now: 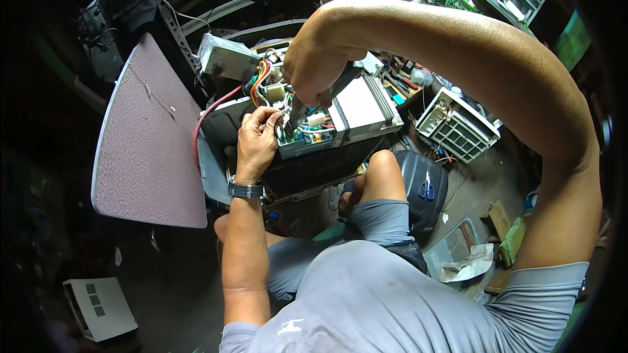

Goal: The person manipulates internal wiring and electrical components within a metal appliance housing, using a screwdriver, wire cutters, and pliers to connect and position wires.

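Observation:
A metal-cased unit with a white box-shaped part point(367, 110) on top stands before me, its wiring and circuit board point(316, 136) exposed. My left hand point(257, 137), a watch on its wrist, pinches thin wires at the board's left edge. From above, my right hand point(313, 75) reaches over with its arm bent high. It grips a dark hand tool point(297, 114) that looks like pliers, its tip down among the wires beside my left fingertips. Both the exact tip and the pinched wire ends are partly hidden. Red, yellow and white wires point(263, 77) loop up behind my left hand.
A pinkish speckled panel point(154, 137) leans at the left, with a red cable point(204, 121) beside it. Right of the unit are loose tools point(400, 78) and a white slatted frame point(458, 124). Blue-handled scissors point(426, 188) lie on a black seat point(412, 173).

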Demonstrator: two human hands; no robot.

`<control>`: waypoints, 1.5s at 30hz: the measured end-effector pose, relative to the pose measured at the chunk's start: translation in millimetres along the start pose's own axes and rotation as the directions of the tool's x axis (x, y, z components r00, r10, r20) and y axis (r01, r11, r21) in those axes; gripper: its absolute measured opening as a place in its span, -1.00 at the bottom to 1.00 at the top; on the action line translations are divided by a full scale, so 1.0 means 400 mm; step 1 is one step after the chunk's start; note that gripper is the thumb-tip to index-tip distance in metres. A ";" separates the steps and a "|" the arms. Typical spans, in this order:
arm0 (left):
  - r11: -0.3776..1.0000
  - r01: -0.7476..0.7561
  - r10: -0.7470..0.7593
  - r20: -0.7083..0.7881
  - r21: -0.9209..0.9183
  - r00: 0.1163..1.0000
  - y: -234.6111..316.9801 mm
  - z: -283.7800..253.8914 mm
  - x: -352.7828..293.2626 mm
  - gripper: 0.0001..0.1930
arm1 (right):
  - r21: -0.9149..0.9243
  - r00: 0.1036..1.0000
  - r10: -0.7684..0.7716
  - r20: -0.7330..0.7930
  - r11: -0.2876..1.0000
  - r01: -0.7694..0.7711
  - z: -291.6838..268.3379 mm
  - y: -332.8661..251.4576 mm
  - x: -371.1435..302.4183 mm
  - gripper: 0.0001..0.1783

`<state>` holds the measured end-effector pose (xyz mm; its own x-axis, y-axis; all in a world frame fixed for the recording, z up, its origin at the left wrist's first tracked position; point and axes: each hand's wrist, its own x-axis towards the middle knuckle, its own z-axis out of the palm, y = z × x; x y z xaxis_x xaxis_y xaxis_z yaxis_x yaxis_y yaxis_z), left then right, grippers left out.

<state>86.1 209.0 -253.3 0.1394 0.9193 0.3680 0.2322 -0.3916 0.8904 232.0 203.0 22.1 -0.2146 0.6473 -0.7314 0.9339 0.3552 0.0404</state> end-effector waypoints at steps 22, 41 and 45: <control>0.986 -0.018 0.015 -0.019 -0.165 1.000 -0.054 -0.004 -0.001 -0.86 | 0.060 0.994 0.026 0.103 0.998 -0.032 -0.016 -0.106 -0.023 -0.49; 0.995 -0.088 0.086 -0.039 -0.048 0.996 -0.014 0.003 -0.017 -0.84 | -0.066 0.927 -0.086 -0.364 0.996 0.067 0.340 0.021 0.088 -0.53; 0.996 -0.087 0.086 -0.033 -0.030 0.996 -0.012 -0.002 -0.017 -0.83 | 0.223 0.995 0.015 -0.102 0.975 0.008 0.308 -0.008 0.073 -0.48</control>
<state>83.4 204.4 -259.7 0.1272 0.8829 0.4520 0.1900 -0.4690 0.8625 257.8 137.6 -83.2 -0.2281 0.7179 -0.6577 0.9725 0.2011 -0.1178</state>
